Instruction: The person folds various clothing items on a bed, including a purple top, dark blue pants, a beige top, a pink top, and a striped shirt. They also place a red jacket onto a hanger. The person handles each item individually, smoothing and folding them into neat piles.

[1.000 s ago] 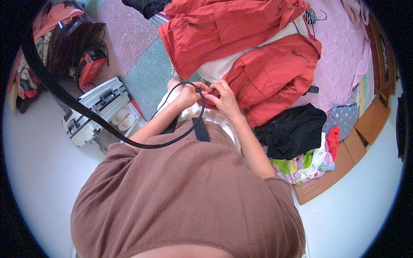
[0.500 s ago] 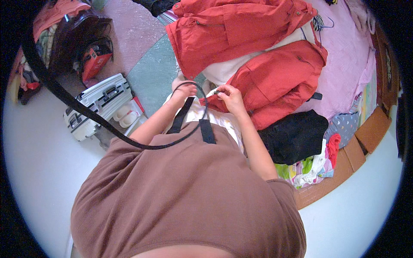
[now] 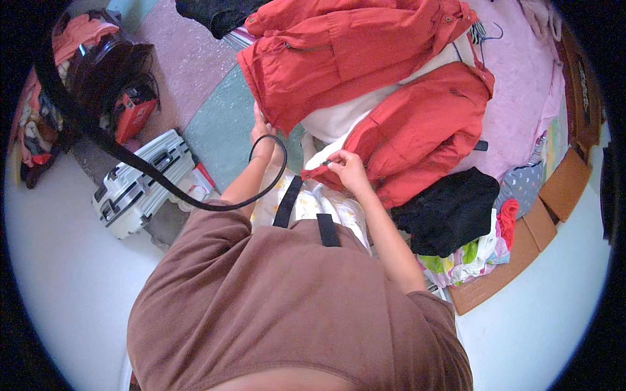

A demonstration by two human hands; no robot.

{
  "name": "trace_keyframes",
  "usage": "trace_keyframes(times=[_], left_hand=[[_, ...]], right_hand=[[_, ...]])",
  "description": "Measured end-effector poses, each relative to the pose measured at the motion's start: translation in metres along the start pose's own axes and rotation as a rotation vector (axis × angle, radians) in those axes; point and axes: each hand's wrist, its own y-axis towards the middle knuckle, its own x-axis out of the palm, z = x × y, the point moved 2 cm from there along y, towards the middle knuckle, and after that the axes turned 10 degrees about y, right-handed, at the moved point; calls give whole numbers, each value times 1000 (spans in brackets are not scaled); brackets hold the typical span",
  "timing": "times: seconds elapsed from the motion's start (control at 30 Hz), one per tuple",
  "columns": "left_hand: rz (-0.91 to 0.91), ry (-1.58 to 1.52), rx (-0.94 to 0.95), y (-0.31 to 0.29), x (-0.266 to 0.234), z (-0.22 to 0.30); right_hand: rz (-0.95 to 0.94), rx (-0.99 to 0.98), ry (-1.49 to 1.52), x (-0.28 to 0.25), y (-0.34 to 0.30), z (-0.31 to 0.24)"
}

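A red jacket with a white lining lies spread open in front of me. My right hand pinches the near corner of its right front panel, where a small dark piece shows at the fingertips. At the bottom edge of the left panel, my left hand has its fingers closed against the red cloth; part of this hand is hidden by the hem and a looping black cable. A blue hanger sticks out beside the jacket's far right edge.
A black garment and a pile of colourful clothes lie at the right, near brown cardboard flaps. Pink cloth spreads behind them. A silver suitcase and a red box stand at the left.
My left hand has moved up and left to the jacket's hem. My right hand has come slightly lower, drawing the red corner toward me. The view has shifted a little.
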Motion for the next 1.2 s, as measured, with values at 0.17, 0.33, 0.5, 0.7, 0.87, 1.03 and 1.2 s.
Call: trace_keyframes(times=[0.17, 0.33, 0.5, 0.7, 0.87, 1.03, 1.2], left_hand=[[58, 470, 552, -12, -15, 21], [68, 510, 719, -7, 0, -11], [-7, 493, 655, 12, -3, 3], [78, 213, 570, 5, -12, 13], [-287, -813, -78, -34, -46, 72], [-380, -1222, -373, -83, -37, 67], [-600, -840, -331, -135, -17, 72]], right_hand=[[10, 10, -40, 0, -5, 1], [12, -16, 21, 5, 2, -4], [25, -66, -23, 6, -2, -7], [3, -27, -37, -1, -13, 1], [-56, -109, 3, -4, -17, -18], [-188, -11, 249, -1, -32, -53], [-209, -4, 195, 3, -32, -48]])
